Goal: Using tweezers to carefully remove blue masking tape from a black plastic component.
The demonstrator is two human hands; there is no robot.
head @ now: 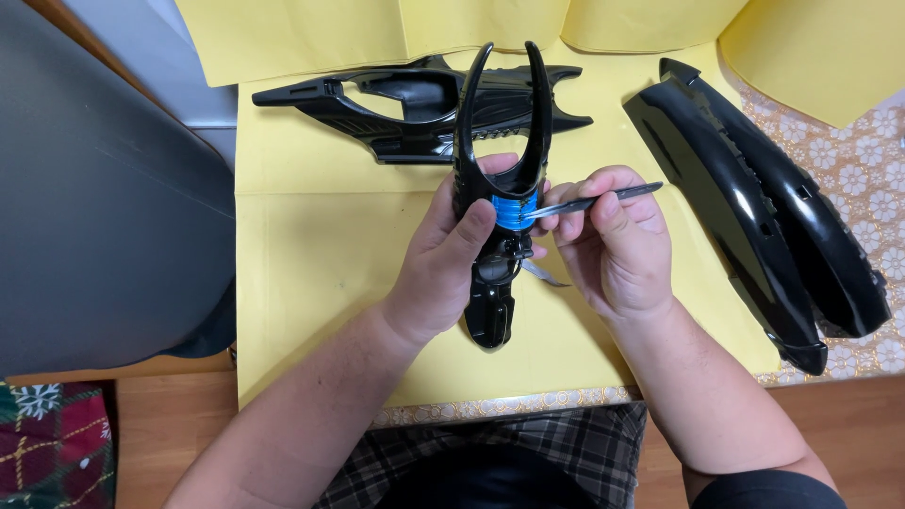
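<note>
My left hand grips a glossy black forked plastic model part upright above the table, thumb pressed on its blue ribbed band. My right hand pinches a thin dark tool, held like a pen; its silvery tip touches the blue band from the right. The two prongs of the part point away from me, its narrow tail toward my lap.
Yellow paper sheets cover the table. A black frame-like model piece lies at the back. A long curved black shell piece lies at right on a floral tablecloth. A dark grey chair back is at left.
</note>
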